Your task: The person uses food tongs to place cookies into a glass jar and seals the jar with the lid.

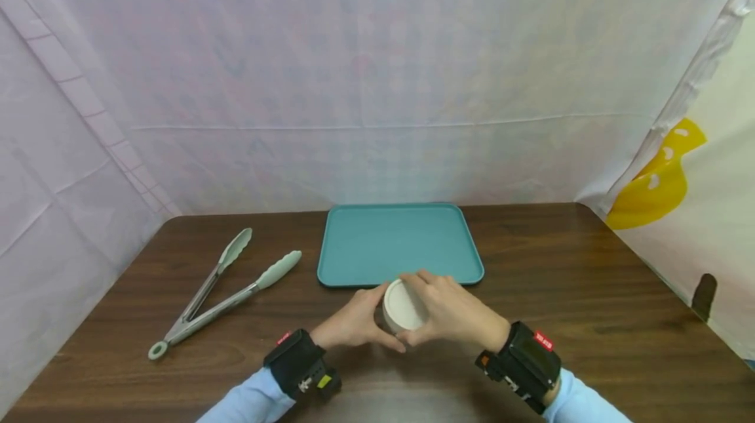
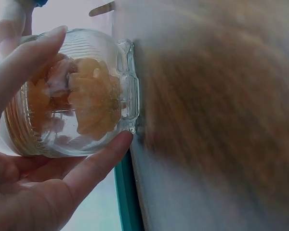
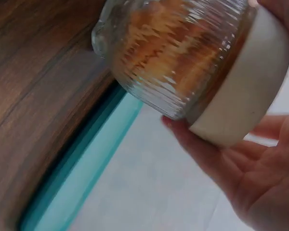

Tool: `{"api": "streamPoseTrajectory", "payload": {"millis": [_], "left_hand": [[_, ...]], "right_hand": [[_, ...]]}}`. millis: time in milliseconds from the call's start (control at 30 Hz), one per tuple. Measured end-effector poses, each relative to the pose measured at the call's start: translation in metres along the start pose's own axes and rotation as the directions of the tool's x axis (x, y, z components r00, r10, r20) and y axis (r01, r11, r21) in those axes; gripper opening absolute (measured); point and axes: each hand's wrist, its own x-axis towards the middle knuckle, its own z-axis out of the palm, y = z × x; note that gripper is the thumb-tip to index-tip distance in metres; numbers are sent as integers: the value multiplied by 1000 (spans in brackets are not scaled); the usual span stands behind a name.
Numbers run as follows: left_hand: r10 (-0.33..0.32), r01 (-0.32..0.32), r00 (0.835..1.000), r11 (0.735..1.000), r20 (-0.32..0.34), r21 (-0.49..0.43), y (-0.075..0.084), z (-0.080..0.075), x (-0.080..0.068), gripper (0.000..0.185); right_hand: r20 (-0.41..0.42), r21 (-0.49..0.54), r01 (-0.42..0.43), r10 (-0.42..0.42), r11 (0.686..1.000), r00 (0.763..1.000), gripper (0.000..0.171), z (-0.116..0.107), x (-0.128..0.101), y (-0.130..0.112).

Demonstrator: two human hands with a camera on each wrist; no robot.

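A clear ribbed glass jar (image 2: 94, 113) with orange, chunky contents stands between my two hands, over the near side of the tray. Its cream-white lid (image 1: 406, 306) faces up toward the head camera. My left hand (image 1: 356, 320) holds the glass body, thumb on one side and fingers on the other. Around the lid, the fingers and thumb of my right hand (image 1: 451, 310) grip from the right. In the right wrist view the lid (image 3: 253, 82) sits on the jar. Whether the jar's base touches the table cannot be told.
Behind the jar lies a teal tray (image 1: 401, 246) on the dark wooden table (image 1: 566, 292). Spread metal tongs (image 1: 224, 307) with pale green tips rest at the left. White cloth (image 1: 366, 82) hangs along the back and sides, with a yellow shape (image 1: 655, 190) on the right.
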Motion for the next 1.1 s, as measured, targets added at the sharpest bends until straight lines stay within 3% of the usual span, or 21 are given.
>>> {"api": "streamPoseTrajectory", "payload": {"millis": [233, 567, 767, 867, 967, 1100], "left_hand": [[0, 0, 1000, 1000, 13, -18, 1, -1, 0, 88], [-25, 26, 1000, 999, 18, -21, 1, -2, 0, 86], [-43, 43, 999, 998, 13, -34, 2, -2, 0, 84], [-50, 51, 999, 998, 15, -30, 2, -2, 0, 84], [-47, 47, 999, 998, 20, -29, 2, -2, 0, 84], [-34, 35, 999, 999, 30, -36, 0, -2, 0, 85]], "right_hand": [[-120, -16, -3, 1, 1000, 993, 73, 8, -3, -2], [-224, -88, -71, 50, 994, 973, 70, 14, -4, -13], [-346, -206, -198, 118, 958, 931, 72, 20, -2, -26], [-374, -215, -266, 172, 940, 912, 75, 24, -2, -31], [-314, -185, -289, 223, 939, 923, 82, 22, -3, -32], [-53, 5, -268, 267, 964, 962, 97, 5, -4, -25]]}}
